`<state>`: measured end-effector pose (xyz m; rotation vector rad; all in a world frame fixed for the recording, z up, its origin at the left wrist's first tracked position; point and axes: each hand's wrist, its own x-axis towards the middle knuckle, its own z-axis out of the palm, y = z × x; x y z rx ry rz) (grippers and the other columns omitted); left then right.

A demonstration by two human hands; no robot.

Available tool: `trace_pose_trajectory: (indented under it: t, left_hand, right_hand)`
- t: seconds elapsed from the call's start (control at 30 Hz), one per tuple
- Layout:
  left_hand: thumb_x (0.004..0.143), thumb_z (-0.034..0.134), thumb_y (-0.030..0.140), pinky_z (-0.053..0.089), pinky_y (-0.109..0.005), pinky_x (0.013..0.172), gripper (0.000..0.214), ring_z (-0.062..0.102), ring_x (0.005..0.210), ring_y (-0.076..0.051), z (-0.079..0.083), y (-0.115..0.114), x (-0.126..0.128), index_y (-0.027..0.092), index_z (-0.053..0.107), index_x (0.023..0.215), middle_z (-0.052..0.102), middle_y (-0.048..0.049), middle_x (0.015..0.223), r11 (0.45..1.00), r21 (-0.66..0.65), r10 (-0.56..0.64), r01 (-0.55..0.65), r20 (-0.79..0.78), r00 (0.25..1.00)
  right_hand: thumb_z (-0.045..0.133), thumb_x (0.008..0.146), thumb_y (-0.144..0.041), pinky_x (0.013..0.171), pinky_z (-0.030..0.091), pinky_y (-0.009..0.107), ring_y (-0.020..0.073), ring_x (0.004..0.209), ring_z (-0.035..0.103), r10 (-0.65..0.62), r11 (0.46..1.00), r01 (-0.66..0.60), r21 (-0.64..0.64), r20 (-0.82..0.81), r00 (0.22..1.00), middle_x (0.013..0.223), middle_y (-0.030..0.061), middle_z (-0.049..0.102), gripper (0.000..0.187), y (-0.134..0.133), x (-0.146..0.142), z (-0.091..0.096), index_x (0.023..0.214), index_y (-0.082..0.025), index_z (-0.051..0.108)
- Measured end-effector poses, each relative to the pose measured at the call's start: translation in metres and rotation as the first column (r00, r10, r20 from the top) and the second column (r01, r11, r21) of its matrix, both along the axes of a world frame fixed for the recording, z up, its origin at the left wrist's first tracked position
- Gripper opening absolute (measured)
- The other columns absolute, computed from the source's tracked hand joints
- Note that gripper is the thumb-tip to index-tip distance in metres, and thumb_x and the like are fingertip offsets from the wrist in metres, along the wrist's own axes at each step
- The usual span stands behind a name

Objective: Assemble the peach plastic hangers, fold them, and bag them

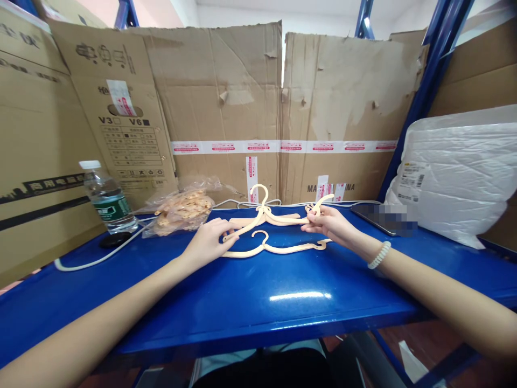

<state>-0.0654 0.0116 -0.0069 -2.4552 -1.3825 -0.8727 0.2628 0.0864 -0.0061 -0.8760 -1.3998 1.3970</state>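
Observation:
My left hand [208,237] pinches the left arm of a pale yellow plastic clothes hanger [264,211], whose hook points up. At the other end, the fingers of my right hand [332,222] are closed around the tip of its right arm. A pale curved piece [323,201] sticks up from those fingers; I cannot tell whether it belongs to the same hanger. Just in front, a second clothes hanger [288,249] lies on the blue tabletop [258,302], its left end partly behind my left hand. Another pale bar shows behind the held hanger.
A clear bag of pale pieces [183,210] lies at back left, near a water bottle [109,199] and a white cable [92,267]. A dark phone [371,216] and a white wrapped pack [456,172] sit at right. Cardboard sheets [218,97] wall the back.

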Motion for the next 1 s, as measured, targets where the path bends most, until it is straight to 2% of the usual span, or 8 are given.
trace_pose_trajectory:
  t: [0.17,0.3,0.37,0.47,0.57,0.7,0.83,1.0]
  left_hand:
    - [0.086,0.053,0.027,0.040,-0.026,0.067,0.019,0.062,0.073,-0.017,0.020,0.000,-0.018,0.022,0.070,0.092,0.069,-0.0026,0.079,0.992,-0.104,-0.097,0.075,-0.223,0.970]
    - [0.081,0.054,0.021,0.042,-0.026,0.069,0.018,0.063,0.073,-0.017,0.035,-0.002,-0.033,0.023,0.071,0.086,0.070,-0.0017,0.081,0.981,-0.171,-0.135,0.090,-0.273,0.953]
    - [0.080,0.055,0.021,0.042,-0.025,0.067,0.017,0.062,0.072,-0.016,0.041,-0.004,-0.035,0.023,0.072,0.084,0.070,-0.0016,0.082,0.970,-0.214,-0.170,0.115,-0.259,0.951]
    - [0.080,0.059,0.024,0.044,-0.024,0.066,0.015,0.062,0.071,-0.015,0.047,-0.010,-0.033,0.025,0.074,0.084,0.070,-0.0008,0.081,0.941,-0.296,-0.234,0.163,-0.224,0.946]
    - [0.081,0.061,0.026,0.045,-0.023,0.068,0.013,0.063,0.071,-0.014,0.048,-0.017,-0.025,0.024,0.074,0.083,0.071,0.0001,0.079,0.908,-0.375,-0.278,0.185,-0.211,0.937]
    - [0.078,0.066,0.025,0.044,-0.021,0.065,0.008,0.064,0.069,-0.013,0.044,-0.023,-0.013,0.019,0.071,0.082,0.071,0.0001,0.076,0.884,-0.433,-0.300,0.177,-0.235,0.925]
    - [0.079,0.067,0.022,0.044,-0.018,0.062,0.004,0.064,0.066,-0.012,0.039,-0.026,-0.006,0.018,0.069,0.080,0.070,0.0011,0.072,0.837,-0.521,-0.323,0.167,-0.223,0.920]
    - [0.080,0.066,0.020,0.042,-0.019,0.060,0.003,0.062,0.065,-0.012,0.037,-0.026,-0.004,0.018,0.069,0.080,0.068,0.0003,0.073,0.863,-0.487,-0.300,0.136,-0.277,0.913]
  right_hand:
    - [0.055,0.087,-0.017,0.057,0.056,0.022,0.0146,0.072,0.068,0.064,0.998,-0.066,-0.017,-0.075,0.995,0.085,0.0042,0.066,0.011,-0.001,0.003,0.012,0.095,-0.018,0.062]
    - [0.060,0.084,-0.019,0.057,0.050,0.018,0.0088,0.064,0.060,0.025,1.000,-0.023,0.010,-0.137,0.990,0.075,0.0014,0.065,0.007,0.013,0.025,0.022,0.086,-0.017,0.067]
    - [0.068,0.077,-0.017,0.058,0.049,0.018,0.0076,0.058,0.057,0.008,0.999,-0.004,0.044,-0.095,0.995,0.068,-0.0007,0.064,0.005,0.022,0.042,0.024,0.082,-0.017,0.068]
    - [0.078,0.062,-0.016,0.061,0.050,0.022,0.0099,0.060,0.060,0.075,0.992,-0.087,0.095,0.126,0.989,0.071,0.0025,0.068,0.020,0.033,0.067,0.026,0.080,-0.014,0.070]
    - [0.082,0.057,-0.021,0.061,0.050,0.026,0.0114,0.061,0.060,0.207,0.954,-0.275,0.120,0.401,0.892,0.078,0.0051,0.071,0.030,0.035,0.080,0.028,0.084,-0.012,0.072]
    - [0.081,0.063,-0.030,0.063,0.047,0.026,0.0122,0.065,0.060,0.359,0.847,-0.528,0.064,0.663,0.657,0.078,0.0029,0.069,0.029,0.035,0.081,0.032,0.085,-0.014,0.073]
    - [0.076,0.069,-0.040,0.061,0.045,0.026,0.0121,0.062,0.057,0.374,0.772,-0.636,-0.007,0.813,0.445,0.071,0.0023,0.067,0.031,0.036,0.080,0.030,0.083,-0.013,0.072]
    - [0.074,0.070,-0.046,0.058,0.043,0.025,0.0130,0.061,0.057,0.301,0.781,-0.624,0.012,0.868,0.394,0.069,0.0029,0.066,0.036,0.038,0.078,0.026,0.084,-0.013,0.071]
